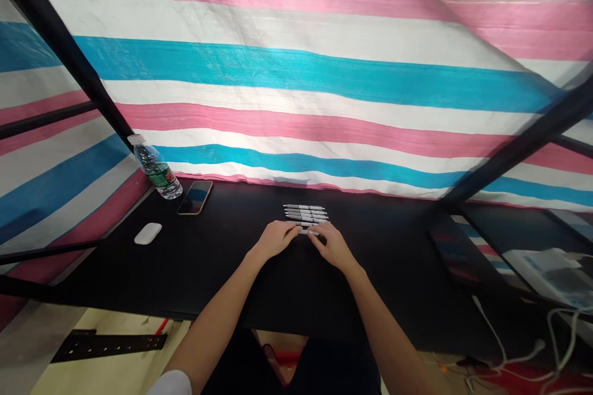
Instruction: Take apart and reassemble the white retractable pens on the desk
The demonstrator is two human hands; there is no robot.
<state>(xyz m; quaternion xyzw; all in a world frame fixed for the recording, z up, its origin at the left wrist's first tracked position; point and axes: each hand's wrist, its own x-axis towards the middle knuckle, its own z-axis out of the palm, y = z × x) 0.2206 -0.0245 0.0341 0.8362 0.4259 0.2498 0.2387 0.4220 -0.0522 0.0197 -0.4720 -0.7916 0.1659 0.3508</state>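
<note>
Several white and grey pens (306,212) lie side by side in a neat row on the black table (204,271). At the near side of the row, a white pen (304,232) runs crosswise between my two hands. My left hand (277,237) pinches its left end, and my right hand (332,242) pinches its right end. Both hands rest close to the tabletop, with the fingertips covering the ends of this pen. Another pen just behind it is partly hidden by my fingers.
A water bottle (157,168) stands at the back left, beside a phone (195,198). A white rounded case (147,233) lies nearer me. White cables (498,345) hang at the right, and a striped sheet (296,86) walls off the back.
</note>
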